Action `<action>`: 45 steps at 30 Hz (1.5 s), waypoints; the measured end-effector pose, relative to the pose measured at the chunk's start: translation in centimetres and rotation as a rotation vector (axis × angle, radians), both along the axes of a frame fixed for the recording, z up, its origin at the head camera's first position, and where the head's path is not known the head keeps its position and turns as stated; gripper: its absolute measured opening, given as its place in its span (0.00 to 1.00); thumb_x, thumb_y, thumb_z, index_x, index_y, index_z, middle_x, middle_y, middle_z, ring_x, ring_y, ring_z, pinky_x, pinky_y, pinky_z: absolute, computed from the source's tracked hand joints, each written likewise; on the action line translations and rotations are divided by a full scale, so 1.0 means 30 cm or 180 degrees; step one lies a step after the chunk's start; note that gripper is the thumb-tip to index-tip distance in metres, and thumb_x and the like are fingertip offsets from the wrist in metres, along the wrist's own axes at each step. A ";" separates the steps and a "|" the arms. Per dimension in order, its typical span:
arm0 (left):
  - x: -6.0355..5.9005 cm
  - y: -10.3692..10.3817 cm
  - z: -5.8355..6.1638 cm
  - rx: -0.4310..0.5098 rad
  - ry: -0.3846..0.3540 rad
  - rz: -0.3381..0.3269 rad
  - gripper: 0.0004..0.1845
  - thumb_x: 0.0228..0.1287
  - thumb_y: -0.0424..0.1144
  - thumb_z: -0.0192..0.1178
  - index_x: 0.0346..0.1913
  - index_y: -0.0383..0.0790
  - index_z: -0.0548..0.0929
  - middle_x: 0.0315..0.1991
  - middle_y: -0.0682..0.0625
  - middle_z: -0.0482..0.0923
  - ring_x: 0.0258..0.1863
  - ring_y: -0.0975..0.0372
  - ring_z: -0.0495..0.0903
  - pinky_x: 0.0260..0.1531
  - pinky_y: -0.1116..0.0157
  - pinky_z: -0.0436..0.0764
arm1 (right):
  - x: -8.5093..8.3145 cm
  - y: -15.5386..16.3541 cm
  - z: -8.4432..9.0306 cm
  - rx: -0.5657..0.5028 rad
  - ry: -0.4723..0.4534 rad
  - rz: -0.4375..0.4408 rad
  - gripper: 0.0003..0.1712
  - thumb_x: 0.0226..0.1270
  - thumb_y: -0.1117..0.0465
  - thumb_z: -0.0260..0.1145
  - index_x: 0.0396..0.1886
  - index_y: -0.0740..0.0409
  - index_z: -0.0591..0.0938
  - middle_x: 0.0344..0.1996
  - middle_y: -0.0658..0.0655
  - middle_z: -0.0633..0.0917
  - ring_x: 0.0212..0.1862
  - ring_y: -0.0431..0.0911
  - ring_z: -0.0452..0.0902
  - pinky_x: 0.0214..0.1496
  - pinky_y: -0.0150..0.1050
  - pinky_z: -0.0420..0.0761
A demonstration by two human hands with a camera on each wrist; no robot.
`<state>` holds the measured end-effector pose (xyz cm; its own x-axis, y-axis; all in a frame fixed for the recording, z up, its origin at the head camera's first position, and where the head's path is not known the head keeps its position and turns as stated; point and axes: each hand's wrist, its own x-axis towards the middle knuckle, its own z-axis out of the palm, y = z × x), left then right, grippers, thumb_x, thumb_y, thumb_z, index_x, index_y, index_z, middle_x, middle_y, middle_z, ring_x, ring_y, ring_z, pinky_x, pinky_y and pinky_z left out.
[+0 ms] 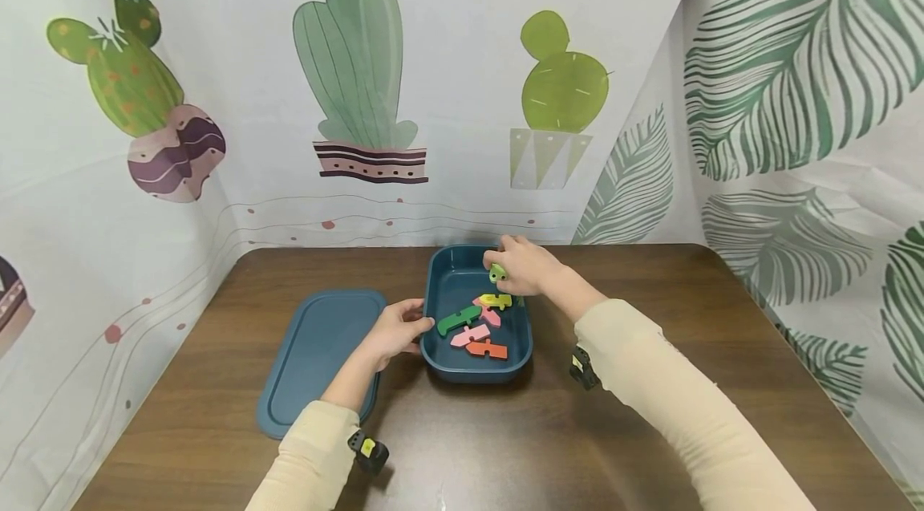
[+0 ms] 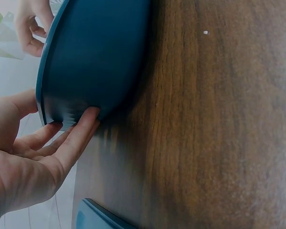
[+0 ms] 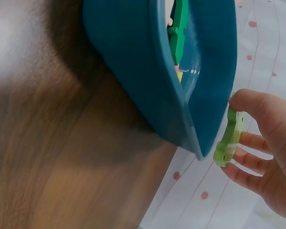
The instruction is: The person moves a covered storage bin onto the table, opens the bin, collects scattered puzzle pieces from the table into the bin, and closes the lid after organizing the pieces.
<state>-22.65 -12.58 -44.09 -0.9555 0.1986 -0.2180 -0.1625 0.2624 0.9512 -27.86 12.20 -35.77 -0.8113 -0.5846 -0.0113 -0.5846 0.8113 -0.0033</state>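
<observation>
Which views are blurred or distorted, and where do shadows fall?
Head view: sharp, with wide-angle bending at the edges; soft shadow under the blue tray. Left wrist view: motion smear at the tray wall by the left hand. Right wrist view: table blurred, light green piece sharper.

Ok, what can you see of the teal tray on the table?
The teal tray is a rounded rectangular, plastic-looking dish with raised walls, open and upright on the brown table. Coloured pieces lie inside. The left hand touches its left wall; the right hand holds a light green piece over its far end.
</observation>
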 end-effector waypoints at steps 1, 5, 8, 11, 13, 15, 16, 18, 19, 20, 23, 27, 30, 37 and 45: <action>0.000 0.000 0.000 0.0007 -0.0013 0.0009 0.25 0.62 0.33 0.56 0.62 0.32 0.67 0.52 0.36 0.73 0.45 0.50 0.79 0.33 0.58 0.84 | 0.000 -0.005 0.002 0.0004 0.0001 0.0016 0.14 0.60 0.54 0.63 0.47 0.45 0.76 0.47 0.60 0.73 0.46 0.55 0.69 0.44 0.49 0.76; 0.000 -0.001 0.000 0.0008 -0.0004 0.0009 0.25 0.62 0.33 0.56 0.62 0.32 0.67 0.52 0.36 0.73 0.45 0.50 0.79 0.33 0.58 0.84 | 0.000 -0.025 0.009 0.0001 -0.0019 0.0055 0.15 0.60 0.54 0.63 0.47 0.45 0.76 0.47 0.59 0.73 0.46 0.55 0.69 0.44 0.49 0.76; 0.002 -0.001 0.002 0.0003 0.0000 0.0011 0.25 0.62 0.33 0.56 0.62 0.31 0.67 0.52 0.36 0.73 0.44 0.50 0.79 0.32 0.57 0.84 | 0.000 -0.038 0.012 0.0004 -0.0058 0.0071 0.15 0.60 0.54 0.63 0.48 0.45 0.76 0.47 0.59 0.72 0.46 0.54 0.68 0.43 0.48 0.76; 0.003 0.000 0.004 0.0002 -0.0009 0.0025 0.25 0.62 0.32 0.56 0.62 0.32 0.68 0.51 0.37 0.73 0.44 0.51 0.79 0.32 0.57 0.84 | 0.000 -0.052 0.014 0.0023 -0.0071 0.0101 0.16 0.60 0.54 0.63 0.48 0.44 0.76 0.47 0.58 0.72 0.46 0.53 0.68 0.42 0.48 0.77; 0.003 0.000 0.005 0.0000 -0.0017 0.0032 0.24 0.62 0.32 0.56 0.62 0.32 0.68 0.51 0.37 0.73 0.43 0.52 0.79 0.32 0.57 0.84 | 0.001 -0.060 0.014 0.0051 -0.0073 0.0117 0.16 0.60 0.54 0.64 0.49 0.44 0.75 0.47 0.58 0.72 0.46 0.53 0.68 0.43 0.47 0.77; 0.001 0.001 0.003 0.0013 -0.0025 0.0039 0.24 0.62 0.32 0.56 0.61 0.33 0.68 0.50 0.37 0.73 0.43 0.52 0.79 0.32 0.58 0.84 | 0.002 -0.068 0.014 0.0084 -0.0073 0.0135 0.16 0.61 0.54 0.63 0.49 0.44 0.75 0.47 0.58 0.71 0.46 0.52 0.68 0.44 0.47 0.77; 0.000 0.001 0.002 0.0013 -0.0021 0.0030 0.24 0.62 0.32 0.56 0.61 0.32 0.68 0.51 0.37 0.73 0.43 0.52 0.80 0.32 0.57 0.84 | 0.003 -0.071 0.014 0.0107 -0.0073 0.0139 0.16 0.61 0.54 0.63 0.49 0.43 0.75 0.47 0.57 0.71 0.46 0.52 0.68 0.44 0.47 0.76; -0.003 0.001 -0.001 0.0016 -0.0020 0.0024 0.24 0.62 0.32 0.56 0.62 0.32 0.68 0.51 0.37 0.73 0.43 0.51 0.79 0.32 0.57 0.84 | 0.004 -0.077 0.013 0.0117 -0.0087 0.0143 0.16 0.61 0.54 0.63 0.50 0.43 0.75 0.47 0.57 0.71 0.47 0.52 0.68 0.45 0.47 0.76; -0.004 0.000 -0.003 0.0017 -0.0016 0.0018 0.25 0.62 0.32 0.56 0.62 0.31 0.68 0.51 0.36 0.73 0.43 0.51 0.79 0.32 0.57 0.84 | 0.005 -0.080 0.012 0.0120 -0.0098 0.0150 0.16 0.62 0.54 0.62 0.50 0.43 0.74 0.47 0.57 0.71 0.47 0.52 0.68 0.45 0.47 0.76; -0.005 0.000 -0.005 0.0023 -0.0017 0.0015 0.25 0.62 0.32 0.56 0.62 0.31 0.67 0.52 0.36 0.72 0.44 0.50 0.79 0.32 0.57 0.84 | 0.005 -0.083 0.012 0.0121 -0.0107 0.0155 0.16 0.62 0.54 0.62 0.50 0.43 0.74 0.47 0.57 0.71 0.47 0.52 0.68 0.45 0.47 0.76; -0.009 -0.002 -0.009 0.0028 -0.0029 -0.0004 0.26 0.62 0.33 0.56 0.63 0.30 0.66 0.53 0.35 0.71 0.45 0.47 0.78 0.32 0.56 0.84 | 0.005 -0.091 0.009 0.0119 -0.0129 0.0164 0.16 0.62 0.54 0.62 0.50 0.43 0.74 0.48 0.57 0.71 0.48 0.52 0.67 0.44 0.46 0.77; -0.012 -0.002 -0.014 0.0032 -0.0021 -0.0015 0.27 0.63 0.33 0.56 0.63 0.30 0.65 0.54 0.34 0.70 0.46 0.46 0.78 0.32 0.55 0.83 | 0.006 -0.102 0.007 0.0104 -0.0131 0.0177 0.16 0.61 0.54 0.62 0.50 0.42 0.75 0.48 0.56 0.71 0.48 0.51 0.68 0.43 0.46 0.78; -0.009 0.000 -0.012 0.0024 -0.0014 0.0003 0.26 0.62 0.33 0.56 0.63 0.30 0.66 0.53 0.35 0.71 0.44 0.47 0.79 0.32 0.56 0.84 | 0.007 -0.111 0.005 0.0096 -0.0128 0.0197 0.16 0.61 0.54 0.62 0.50 0.42 0.75 0.48 0.56 0.71 0.48 0.51 0.68 0.44 0.45 0.78; 0.003 0.003 0.003 -0.0029 -0.0017 0.0020 0.24 0.62 0.33 0.56 0.62 0.33 0.68 0.51 0.37 0.73 0.41 0.53 0.80 0.32 0.58 0.84 | 0.015 -0.134 0.000 0.0144 -0.0181 0.0241 0.17 0.61 0.53 0.62 0.51 0.42 0.75 0.50 0.56 0.71 0.49 0.51 0.68 0.46 0.46 0.78; -0.002 0.000 0.001 -0.0037 -0.0024 0.0014 0.24 0.62 0.33 0.56 0.62 0.33 0.69 0.51 0.38 0.74 0.40 0.54 0.80 0.32 0.58 0.84 | 0.022 -0.150 -0.002 0.0167 -0.0163 0.0302 0.17 0.61 0.53 0.62 0.51 0.42 0.75 0.50 0.55 0.71 0.48 0.50 0.68 0.47 0.44 0.77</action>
<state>-22.70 -12.58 -44.05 -0.9547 0.1918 -0.2274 -0.1708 0.2726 0.9469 -27.19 7.70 -35.83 -0.7498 -0.6563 -0.0837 -0.6590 0.7521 0.0059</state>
